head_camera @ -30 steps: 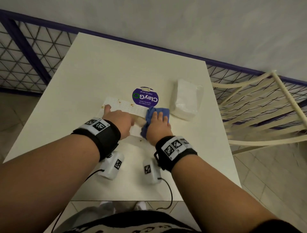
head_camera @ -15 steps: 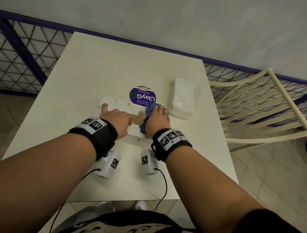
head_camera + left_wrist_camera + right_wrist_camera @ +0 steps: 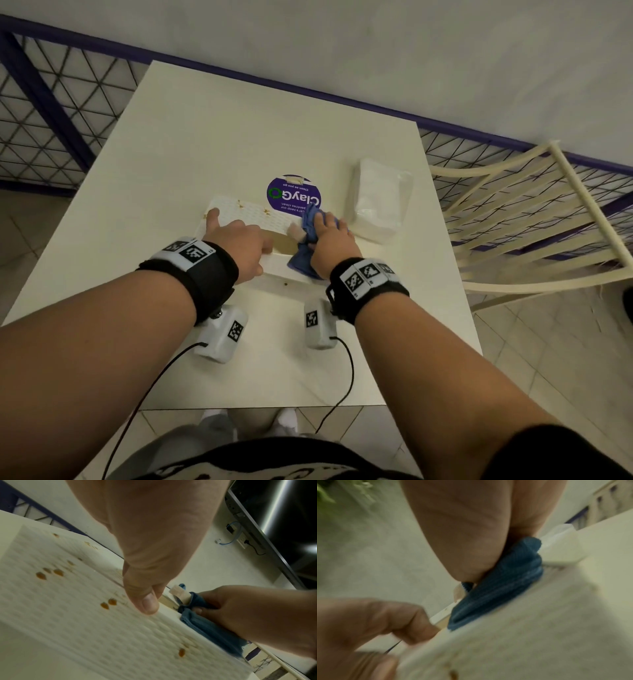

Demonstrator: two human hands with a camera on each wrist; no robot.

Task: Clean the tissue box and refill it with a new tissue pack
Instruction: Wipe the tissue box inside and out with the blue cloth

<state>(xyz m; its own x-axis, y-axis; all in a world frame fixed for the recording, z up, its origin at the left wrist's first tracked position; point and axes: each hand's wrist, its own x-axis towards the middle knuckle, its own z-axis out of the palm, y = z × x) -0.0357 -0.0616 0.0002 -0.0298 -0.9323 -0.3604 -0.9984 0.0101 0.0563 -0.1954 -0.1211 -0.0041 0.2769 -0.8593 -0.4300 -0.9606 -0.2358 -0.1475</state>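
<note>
The white textured tissue box (image 3: 245,212) lies on the table, with brown stains on its top (image 3: 77,608). My left hand (image 3: 239,241) grips it, thumb stretched over the top and fingers (image 3: 412,626) curled at its near edge. My right hand (image 3: 330,238) holds a bunched blue cloth (image 3: 306,262) and presses it on the box's right end (image 3: 530,635). The cloth (image 3: 211,628) lies beside the slot in the top. The new tissue pack (image 3: 376,202), white in clear wrap, lies just right of the box.
A round purple sticker (image 3: 294,197) is on the white table (image 3: 239,130) behind the box. A cream slatted chair (image 3: 534,219) stands at the right. A purple mesh railing (image 3: 44,113) runs along the left and back. Two wrist-camera units hang over the near table.
My right hand has slid the blue cloth along the box's right end, away from me towards the sticker. The left hand has kept its hold on the box.
</note>
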